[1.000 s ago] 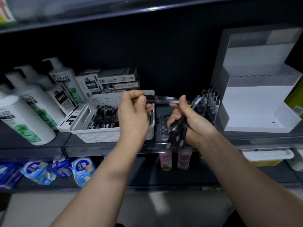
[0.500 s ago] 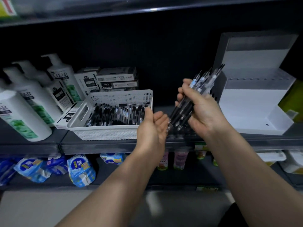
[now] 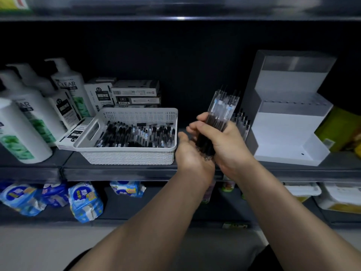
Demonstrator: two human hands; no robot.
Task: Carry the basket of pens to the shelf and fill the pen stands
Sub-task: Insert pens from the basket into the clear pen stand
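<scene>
Dark shelf (image 3: pixel 121 171) backdrop; right hand (image 3: pixel 226 147) grip clamped on pen bundle (image 3: pixel 218 118); left hand (image 3: pixel 190 153) open-palmed under bundle ends; basket (image 3: pixel 127 155) left of grip; pen stand (image 3: pixel 289 122) right.

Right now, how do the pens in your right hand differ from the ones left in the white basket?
The bundle of pens stands nearly upright, gripped in the right hand, its lower ends resting against the open left hand; the pens in the basket lie flat.
The bundle is squared up tight; the basket pens lie loose, one crosswise on top.
The bundle is a handful; the white basket holds many more.
Both look like the same clear-barrelled, dark-gripped pens.
</scene>
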